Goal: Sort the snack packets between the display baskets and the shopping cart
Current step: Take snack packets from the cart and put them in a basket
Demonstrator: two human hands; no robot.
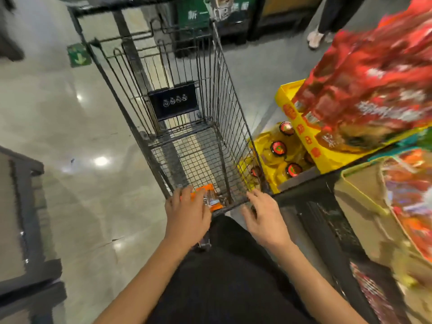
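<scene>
Here we look down on a wire shopping cart standing on a glossy floor. Our left hand reaches over the cart's near rim, with its fingers curled onto an orange snack packet that lies in the near end of the cart; the blur prevents us from confirming a firm pinch. Our right hand rests at the near right corner of the rim, fingers spread and relaxed, holding nothing. Just beside the cart on the right stands a display stand with red snack packets stacked in a yellow carton. Below the carton, bottles with red caps sit in a yellow tray.
</scene>
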